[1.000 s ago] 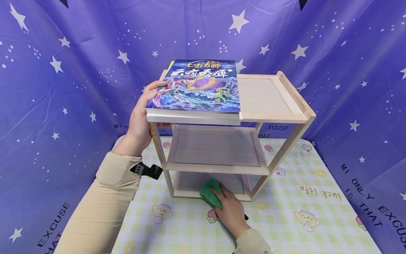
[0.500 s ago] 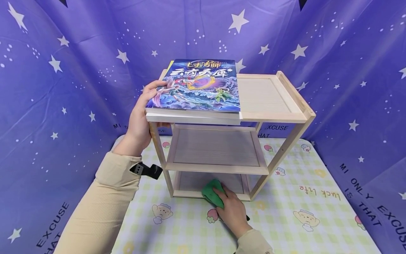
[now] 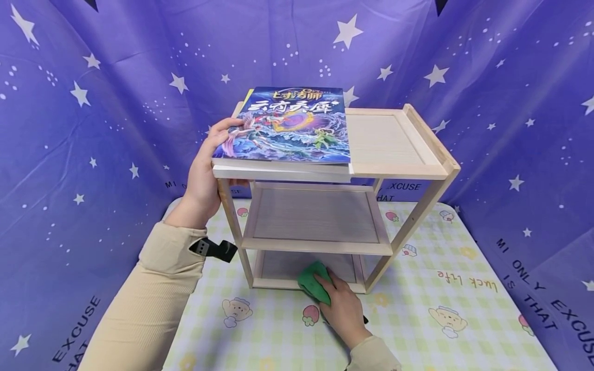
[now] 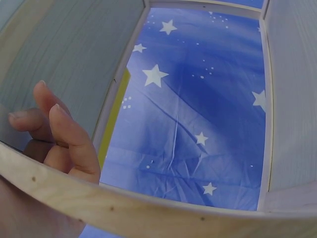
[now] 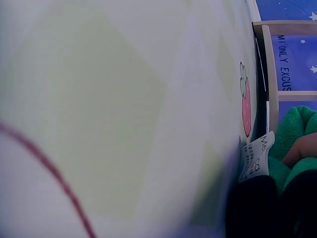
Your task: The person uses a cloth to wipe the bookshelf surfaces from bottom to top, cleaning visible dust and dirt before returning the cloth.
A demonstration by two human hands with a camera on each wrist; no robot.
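A three-tier wooden shelf (image 3: 399, 149) stands upright on the table. My left hand (image 3: 201, 172) grips its top left end, thumb by the edge of a blue illustrated book (image 3: 292, 131) lying on the top tier. In the left wrist view, the fingers (image 4: 74, 141) curl past the side rail, beneath the top board. Down at the lowest tier, my right hand (image 3: 342, 309) holds a folded green cloth (image 3: 313, 283) against the front edge and board. The right wrist view shows the cloth's white label (image 5: 256, 157), while most of that hand is hidden.
Below the blue book are white page edges, and a yellow edge (image 4: 113, 119) shows at its left. A checked cloth with printed figures covers the table (image 3: 464, 278). Purple star-printed curtains (image 3: 287, 41) hang behind and on both sides.
My right hand has slid slightly to the right with the green cloth along the lowest tier's front edge. The left hand keeps its place on the shelf.
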